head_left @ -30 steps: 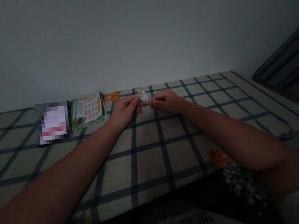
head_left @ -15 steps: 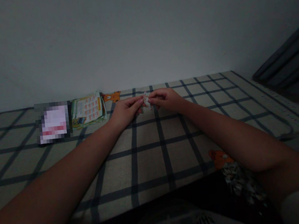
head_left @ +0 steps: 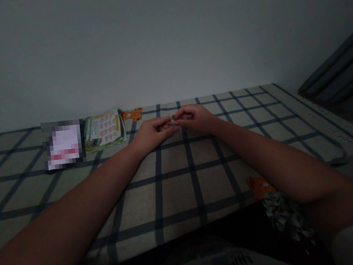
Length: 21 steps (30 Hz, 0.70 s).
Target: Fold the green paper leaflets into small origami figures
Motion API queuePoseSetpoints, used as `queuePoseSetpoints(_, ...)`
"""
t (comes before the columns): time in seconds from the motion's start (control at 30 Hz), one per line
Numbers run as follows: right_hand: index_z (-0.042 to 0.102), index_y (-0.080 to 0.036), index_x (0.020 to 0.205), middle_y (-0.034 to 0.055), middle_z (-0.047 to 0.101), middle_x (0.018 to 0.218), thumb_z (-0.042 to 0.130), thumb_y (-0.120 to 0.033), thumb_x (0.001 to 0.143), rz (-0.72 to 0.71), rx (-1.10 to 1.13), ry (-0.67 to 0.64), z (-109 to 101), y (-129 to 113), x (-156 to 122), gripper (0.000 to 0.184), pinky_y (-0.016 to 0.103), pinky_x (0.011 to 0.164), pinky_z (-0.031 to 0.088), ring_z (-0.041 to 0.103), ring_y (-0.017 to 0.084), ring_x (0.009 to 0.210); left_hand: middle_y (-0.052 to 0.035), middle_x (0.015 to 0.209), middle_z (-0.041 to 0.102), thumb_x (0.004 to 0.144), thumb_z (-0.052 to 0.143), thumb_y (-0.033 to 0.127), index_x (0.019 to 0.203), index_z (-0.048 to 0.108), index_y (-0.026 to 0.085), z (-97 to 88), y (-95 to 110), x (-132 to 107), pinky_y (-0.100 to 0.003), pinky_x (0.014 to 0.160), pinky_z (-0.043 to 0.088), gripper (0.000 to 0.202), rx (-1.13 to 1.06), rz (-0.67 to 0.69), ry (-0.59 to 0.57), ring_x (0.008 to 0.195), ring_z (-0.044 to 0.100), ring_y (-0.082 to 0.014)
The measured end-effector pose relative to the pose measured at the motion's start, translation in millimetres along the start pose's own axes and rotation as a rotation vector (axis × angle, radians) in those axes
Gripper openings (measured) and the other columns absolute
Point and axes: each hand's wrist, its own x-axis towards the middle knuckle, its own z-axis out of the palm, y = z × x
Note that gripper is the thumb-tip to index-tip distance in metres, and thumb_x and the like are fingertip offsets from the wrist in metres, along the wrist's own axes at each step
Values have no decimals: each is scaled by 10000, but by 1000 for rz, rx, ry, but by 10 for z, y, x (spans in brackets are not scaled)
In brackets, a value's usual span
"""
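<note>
Both my arms reach far out over a checked cloth (head_left: 176, 191). My left hand (head_left: 150, 133) and my right hand (head_left: 195, 118) meet near the far edge, fingertips pinched together on a small folded piece of printed paper (head_left: 171, 118). Only a thin sliver of the paper shows between the fingers; the rest is hidden. The room is dim.
A stack of printed sheets (head_left: 104, 131) lies left of my hands, with a blurred-out rectangle (head_left: 62, 144) beside it. An orange bear print (head_left: 132, 113) sits by the wall. A heap of paper scraps (head_left: 284, 216) lies near my right elbow. A dark slatted object (head_left: 340, 79) stands at the right.
The small paper stood up between my fingertips a second ago; now it is folded down and nearly hidden. My hands have closed in slightly toward each other.
</note>
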Motion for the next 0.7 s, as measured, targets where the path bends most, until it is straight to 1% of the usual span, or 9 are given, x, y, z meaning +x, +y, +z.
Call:
queuePoseSetpoints(0.07,696,-143,979,57,701,895,733,-629,822,1,4,3,8,0,0,511,268,674,440,593,139,759,-12,762,697,798,770,455,975,797,162,-2,7,6,-236,641,438,343,25,4,7,681,565,-128)
queuePoseSetpoints(0.2,690,-147,973,39,691,860,751,-609,813,15,14,6,16,1,-1,493,252,622,413,557,120,696,-8,733,674,808,759,469,952,791,158,-7,-10,0,-226,604,417,344,21,-6,-4,656,539,-120)
queuePoseSetpoints(0.4,686,-149,1027,37,691,890,767,-547,817,-6,24,6,2,5,2,457,245,614,423,559,111,679,-24,773,696,799,774,467,1049,787,149,10,-78,-10,-218,576,429,404,-77,-35,6,636,557,-114)
queuePoseSetpoints(0.57,657,-156,1138,43,696,931,729,-475,861,-26,70,-30,11,41,7,429,237,605,432,571,108,691,-45,783,722,796,763,442,1119,783,142,7,-130,22,-228,593,480,441,-137,-51,12,642,606,-127)
queuePoseSetpoints(0.7,642,-157,1191,51,692,957,684,-440,896,-53,61,-51,16,65,13,411,229,602,434,575,109,718,-70,898,775,774,773,444,1139,791,154,4,-127,38,-256,667,538,466,-204,-73,31,701,653,-146)
